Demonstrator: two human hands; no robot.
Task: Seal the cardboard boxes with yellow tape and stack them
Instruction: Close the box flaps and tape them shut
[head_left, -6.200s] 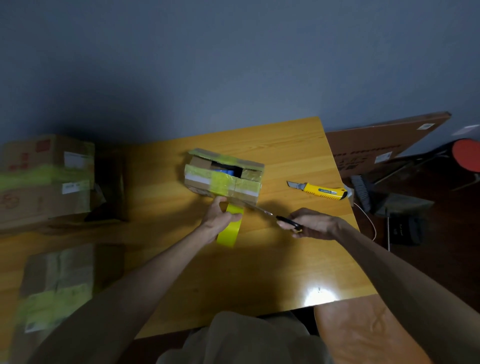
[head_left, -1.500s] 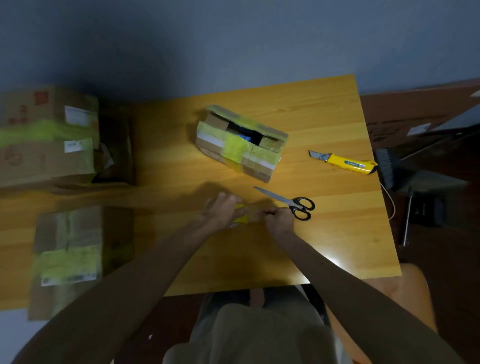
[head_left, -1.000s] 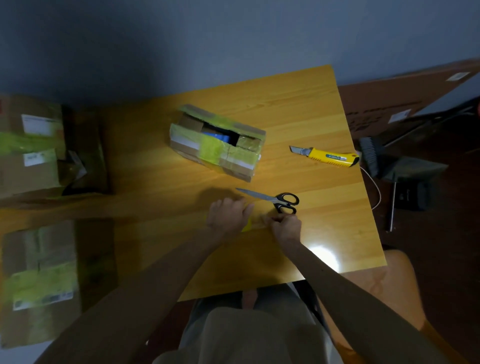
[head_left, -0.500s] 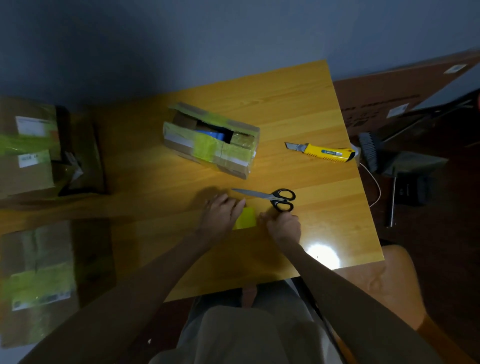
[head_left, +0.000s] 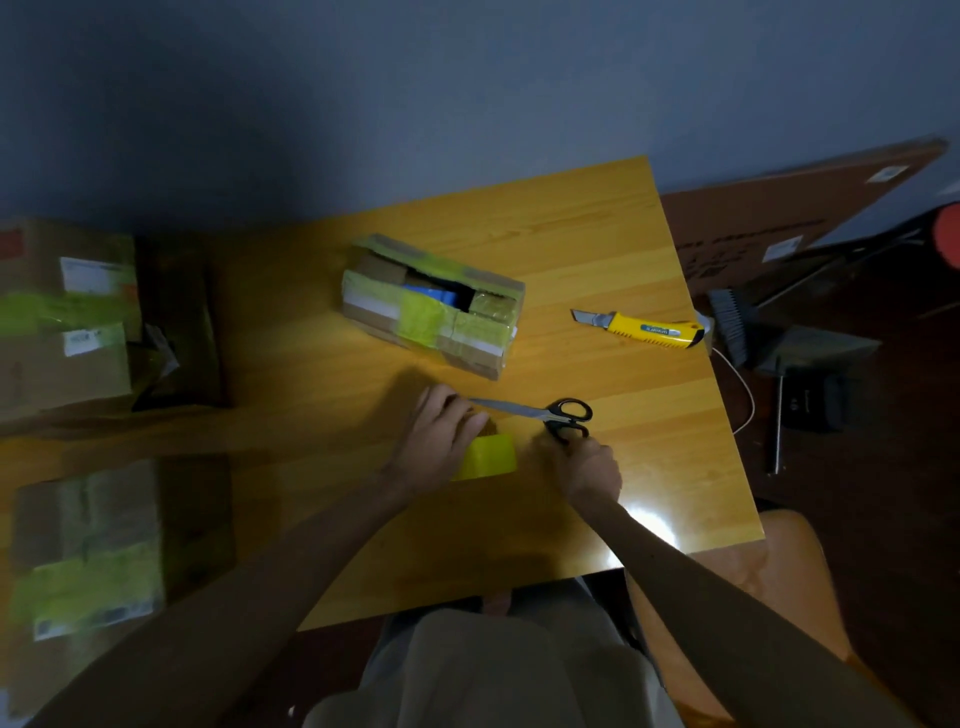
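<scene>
A small cardboard box (head_left: 470, 332) lies in the middle of the wooden table (head_left: 597, 244). Yellow tape crosses its side, and its top gapes with something blue inside. My left hand (head_left: 441, 436) holds down the yellow tape (head_left: 491, 457) on the table in front of the box. A short yellow length shows to the right of its fingers. My right hand (head_left: 587, 465) is just right of the tape, apart from it. Its fingers curl against the lower handle loop of the black scissors (head_left: 540, 413), which lie flat on the table.
A yellow utility knife (head_left: 649, 330) lies near the table's right edge. Two taped boxes stand at the left, a far one (head_left: 62, 322) and a near one (head_left: 88, 545). A flat carton (head_left: 779, 208), a brush and cables are on the floor to the right.
My right hand has let go of the tape's end and shifted right, up to the scissors' handles. My left hand stays on the tape. The view has drifted slightly.
</scene>
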